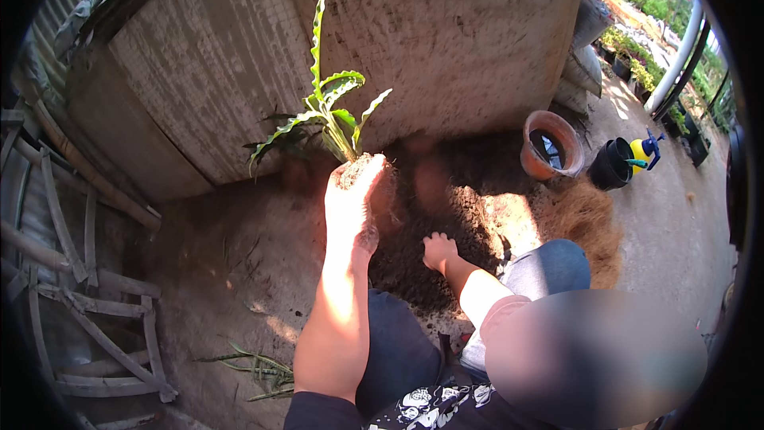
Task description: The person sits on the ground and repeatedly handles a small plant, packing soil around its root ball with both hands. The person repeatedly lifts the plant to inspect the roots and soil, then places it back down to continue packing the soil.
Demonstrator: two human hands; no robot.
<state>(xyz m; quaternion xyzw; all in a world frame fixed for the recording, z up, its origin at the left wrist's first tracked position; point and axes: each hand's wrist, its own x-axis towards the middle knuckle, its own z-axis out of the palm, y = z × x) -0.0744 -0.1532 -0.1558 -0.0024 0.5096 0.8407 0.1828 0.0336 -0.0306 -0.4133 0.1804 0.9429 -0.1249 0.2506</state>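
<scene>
My left hand [355, 203] is raised and holds a leafy plant [334, 113] by its soil-covered root ball [352, 172]. The plant stands upright, with long, wavy-edged green leaves against the wall. Lower and to the right, my right hand [440, 251] touches a heap of dark soil [412, 275] between my knees; its fingertips are partly hidden, so whether it grips soil does not show. Brown fibre [582, 227] lies in a loose pile beyond my right knee.
A terracotta-coloured pot [540, 158], a black plastic pot [610, 164] and a yellow spray bottle [643, 149] stand at right. A panel wall [430, 42] rises ahead. Cut long leaves [262, 367] lie at lower left, near a wooden frame [101, 307]. Filled sacks [582, 71] are stacked at back right.
</scene>
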